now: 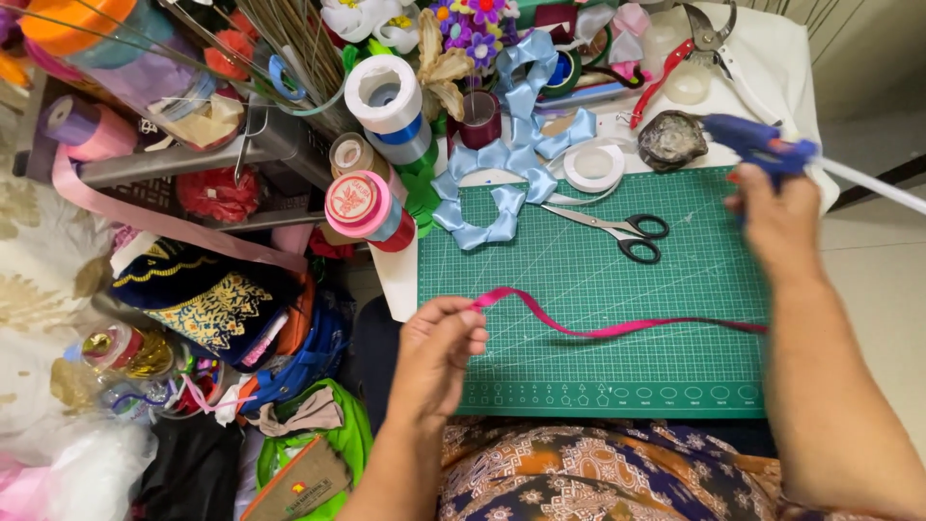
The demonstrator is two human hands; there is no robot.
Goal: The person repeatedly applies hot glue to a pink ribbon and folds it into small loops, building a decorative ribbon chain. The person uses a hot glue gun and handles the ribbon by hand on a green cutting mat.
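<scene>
The big green cutting mat [675, 289] lies on the table w/ a grid on it. A person sits at its near edge. Their right hand [776, 217] is up over the mat's far right corner, fingers curled tight round a blue glue gun [757, 145]; it looks a bit blurry. Their left hand [439, 347] is at the mat's near left corner, thumb & fingers pinched shut on one end of a pink ribbon [598, 328]. The ribbon runs across the mat's near part to the right arm. A light blue ribbon bow ring [502, 183] sits on the mat's far left corner. Black-handled scissors [622, 230] lie on the mat, just right of the bow. A small white tape roll [593, 166] sits just past the mat's far edge.
</scene>
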